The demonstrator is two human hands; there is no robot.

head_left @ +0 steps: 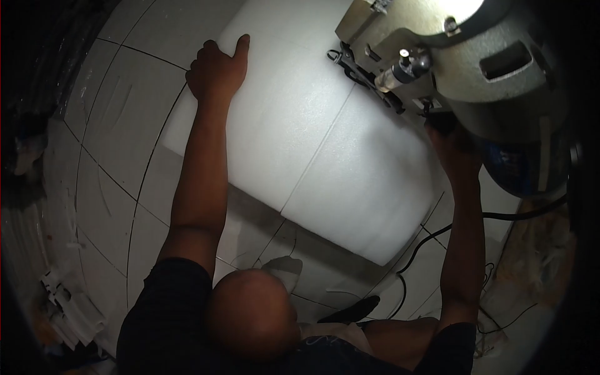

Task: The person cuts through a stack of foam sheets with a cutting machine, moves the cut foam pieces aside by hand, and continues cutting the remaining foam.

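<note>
Over the floor point(106, 140), the foam point(281, 100) is steadied at its left edge by the loosely open left hand point(219, 70), one line point(319, 150) is seen across it, the grip of the right hand point(458, 147) by the machine point(500, 94) cannot be told, and what is left is unclear

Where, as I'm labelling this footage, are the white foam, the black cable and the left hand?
White foam point(281, 125), head view: broad upper face.
Black cable point(500, 217), head view: stretch towards the picture's right side.
Left hand point(219, 72), head view: back of the hand.
</note>
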